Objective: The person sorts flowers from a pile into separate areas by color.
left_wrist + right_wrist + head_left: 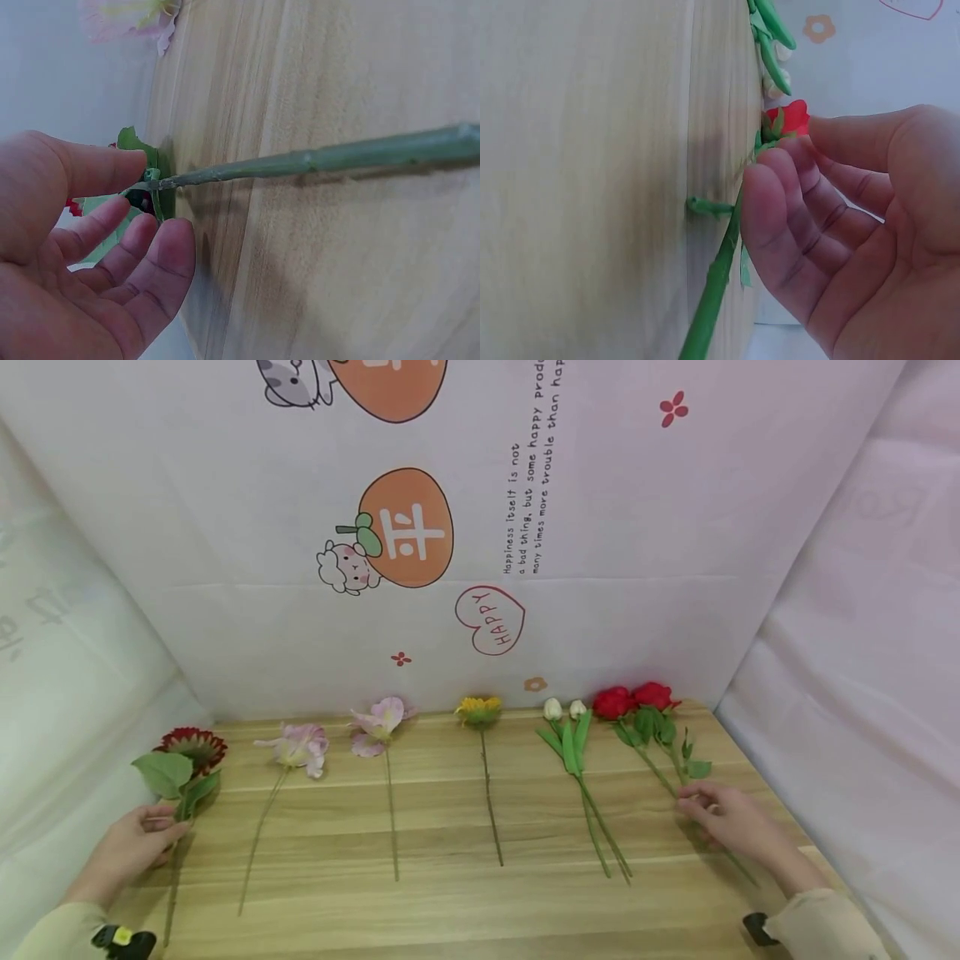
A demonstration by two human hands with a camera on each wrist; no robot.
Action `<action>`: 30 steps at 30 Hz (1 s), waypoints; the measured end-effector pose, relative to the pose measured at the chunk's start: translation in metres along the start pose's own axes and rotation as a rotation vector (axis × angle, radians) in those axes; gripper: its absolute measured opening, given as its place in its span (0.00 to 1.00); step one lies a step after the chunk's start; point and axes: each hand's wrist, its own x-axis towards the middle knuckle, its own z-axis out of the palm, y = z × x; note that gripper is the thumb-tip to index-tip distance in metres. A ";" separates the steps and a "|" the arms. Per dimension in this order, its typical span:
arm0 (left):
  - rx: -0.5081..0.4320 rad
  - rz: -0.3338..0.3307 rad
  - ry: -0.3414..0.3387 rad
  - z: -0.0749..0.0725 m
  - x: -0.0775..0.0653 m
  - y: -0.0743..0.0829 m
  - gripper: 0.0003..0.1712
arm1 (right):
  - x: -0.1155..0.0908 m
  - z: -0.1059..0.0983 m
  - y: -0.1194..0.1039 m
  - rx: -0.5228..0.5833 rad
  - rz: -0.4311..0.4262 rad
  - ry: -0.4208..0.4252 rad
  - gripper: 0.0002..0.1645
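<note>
At the left end of the row, my left hand (138, 842) pinches the stem of a dark red daisy-like flower (193, 748) with broad green leaves, just below those leaves. The left wrist view has the thumb and index finger at the green stem (315, 159), the other fingers loosely curled beside it. Far to the right, my right hand (731, 822) holds the stem of a red rose spray (615, 703) with two blooms, thumb and index finger close together. In the right wrist view its fingers partly hide the thorny rose stem (718, 274), and one red bloom (791, 118) shows past the fingertips.
Between the hands lie two pale pink flowers (296, 748) (380, 722), a yellow flower (480, 710) and white tulips (577, 747) on the wooden table (322, 868). A printed white cloth (600, 610) rises at the back, with white cloths on both sides.
</note>
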 end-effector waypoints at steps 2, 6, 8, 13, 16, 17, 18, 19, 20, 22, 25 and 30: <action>0.002 0.002 0.002 0.000 0.002 -0.001 0.43 | 0.001 0.001 -0.001 0.039 0.005 -0.010 0.23; -0.011 0.001 -0.005 -0.001 0.004 -0.001 0.42 | 0.001 0.002 -0.002 0.088 0.012 -0.025 0.23; -0.015 0.001 -0.009 -0.002 0.004 -0.001 0.42 | 0.002 0.003 -0.002 0.094 0.008 -0.030 0.23; 0.001 -0.006 -0.008 -0.002 0.005 -0.002 0.41 | 0.002 0.003 -0.001 0.093 0.005 -0.034 0.22; -0.017 -0.027 -0.015 -0.002 0.006 -0.003 0.39 | 0.001 0.003 -0.001 0.084 0.005 -0.031 0.21; -0.026 -0.036 -0.018 -0.002 0.006 -0.003 0.39 | 0.000 0.004 -0.002 0.082 0.006 -0.029 0.21; -0.039 -0.046 -0.023 -0.002 0.006 -0.004 0.38 | 0.000 0.004 -0.002 0.081 0.007 -0.028 0.21; -0.048 -0.053 -0.027 -0.002 0.007 -0.004 0.38 | 0.000 0.004 -0.002 0.081 0.007 -0.026 0.21; -0.059 -0.062 -0.032 -0.002 0.007 -0.004 0.38 | -0.001 0.004 -0.002 0.083 0.007 -0.027 0.21; -0.070 -0.073 -0.036 -0.001 0.008 -0.005 0.37 | -0.001 0.004 -0.002 0.083 0.005 -0.025 0.20; -0.081 -0.082 -0.042 -0.001 0.009 -0.006 0.37 | -0.002 0.005 -0.002 0.087 0.005 -0.025 0.21; -0.099 -0.099 -0.062 -0.002 0.009 -0.005 0.38 | -0.003 0.005 -0.003 0.112 0.016 -0.031 0.22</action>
